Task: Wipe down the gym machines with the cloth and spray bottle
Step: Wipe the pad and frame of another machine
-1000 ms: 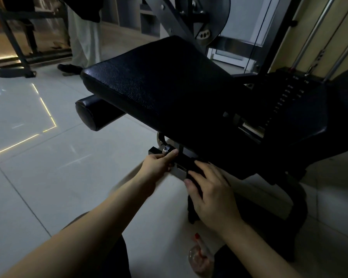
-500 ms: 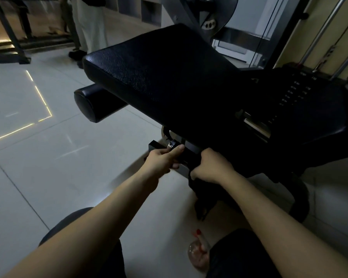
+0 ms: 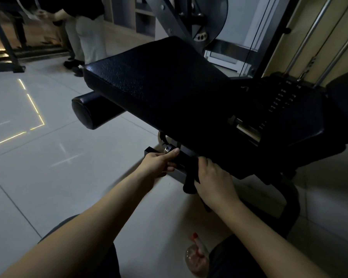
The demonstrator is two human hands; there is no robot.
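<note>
Dim tiled floor (image 3: 48,167): left hand (image 3: 157,163) clamps the frame bar (image 3: 184,158) under the seat pad (image 3: 159,83), right hand (image 3: 213,179) clutches the cloth (image 3: 190,181) just beside, spray bottle (image 3: 196,257) well apart.

Two grips are showing near 6 o'clock: the left grip (image 3: 159,162) and the right grip (image 3: 213,177). One cloth (image 3: 189,183) is hanging between them, and one spray bottle (image 3: 197,255) is lying lower at 6. One padded seat (image 3: 159,87), one roller pad (image 3: 86,111) at 9, one frame bar (image 3: 150,151) and one weight stack (image 3: 279,101) at 3 are showing. Two chrome rods (image 3: 307,31) are rising at 1 o'clock, and one person (image 3: 90,37) is standing at 11.
</note>
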